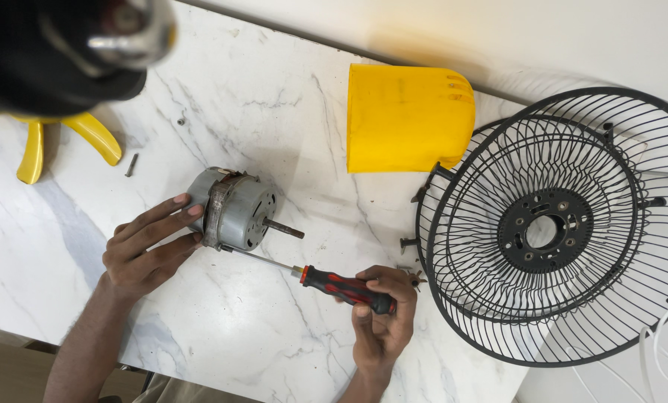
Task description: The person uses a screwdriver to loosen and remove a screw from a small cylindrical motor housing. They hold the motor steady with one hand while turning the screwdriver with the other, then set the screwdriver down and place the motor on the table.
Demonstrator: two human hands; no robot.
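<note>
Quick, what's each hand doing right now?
Left hand: fingers spread, steadying the grey motor on the table.
Right hand: closed around the screwdriver handle.

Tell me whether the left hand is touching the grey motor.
Touching. The head view shows the left hand with its fingertips pressed against the casing of the grey motor, with no gap between them.
</note>
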